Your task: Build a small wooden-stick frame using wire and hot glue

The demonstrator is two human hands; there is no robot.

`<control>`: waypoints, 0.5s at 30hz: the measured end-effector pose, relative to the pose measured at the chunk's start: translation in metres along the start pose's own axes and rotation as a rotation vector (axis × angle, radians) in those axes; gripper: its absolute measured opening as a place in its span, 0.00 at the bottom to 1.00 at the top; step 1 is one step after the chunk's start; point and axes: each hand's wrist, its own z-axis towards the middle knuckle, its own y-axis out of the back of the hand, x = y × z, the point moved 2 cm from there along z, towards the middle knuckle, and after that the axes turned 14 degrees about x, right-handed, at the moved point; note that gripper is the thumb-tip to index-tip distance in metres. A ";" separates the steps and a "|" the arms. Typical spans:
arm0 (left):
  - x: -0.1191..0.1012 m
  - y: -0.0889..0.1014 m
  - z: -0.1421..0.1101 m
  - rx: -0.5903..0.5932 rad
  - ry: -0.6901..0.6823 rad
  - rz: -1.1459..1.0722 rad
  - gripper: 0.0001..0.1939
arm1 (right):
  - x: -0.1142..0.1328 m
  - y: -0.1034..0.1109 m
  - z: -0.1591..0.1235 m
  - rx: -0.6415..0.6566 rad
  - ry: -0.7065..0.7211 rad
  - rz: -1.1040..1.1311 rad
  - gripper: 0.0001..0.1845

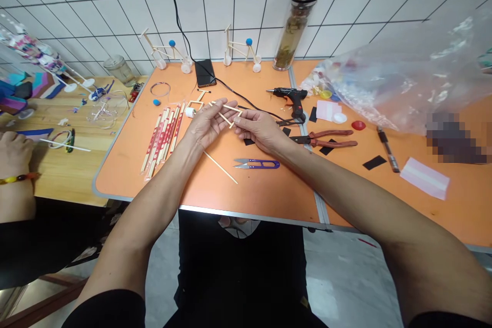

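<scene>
Nearest the camera, black sleeves [105,312] give way to two bare forearms reaching up the head view to the orange bench [269,197]. Over the bench, the left hand [209,125] and right hand [261,130] meet around a few thin wooden sticks [225,115], which are the landmark here. The right grip is a narrow pinch on the sticks near where they cross. The left grip is looser, with the sticks lying along its fingers. Holding close to the crossing, as the right hand does, gives the best control and keeps the sticks from splaying.

Just left of the sticks lies a small stick frame [200,98] with a white wheel [189,111], and further left a bundle of red-wrapped chopsticks [161,138]. Below them are a loose stick [220,166] and purple-handled thread snips [256,164]. To their right sit a black hot glue gun [290,100] and red-handled pliers [330,138]. Beyond them, against the tiled wall, stand two finished stick models [242,51] with blue balls. Well left of the sticks, a co-worker's hand [13,154] rests on a wooden bench.
</scene>
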 end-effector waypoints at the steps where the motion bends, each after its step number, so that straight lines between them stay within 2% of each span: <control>1: 0.000 0.000 0.000 -0.004 0.012 0.001 0.09 | -0.001 0.001 0.000 0.000 -0.004 0.000 0.34; 5: 0.000 0.002 0.001 -0.029 0.042 0.009 0.10 | -0.003 0.002 0.000 -0.025 -0.029 0.009 0.31; 11: 0.001 0.009 0.004 -0.071 0.063 0.013 0.04 | -0.001 0.003 0.001 -0.074 -0.104 0.059 0.22; 15: 0.001 0.012 0.006 -0.099 0.068 0.008 0.05 | 0.003 0.005 0.002 -0.091 -0.137 0.079 0.19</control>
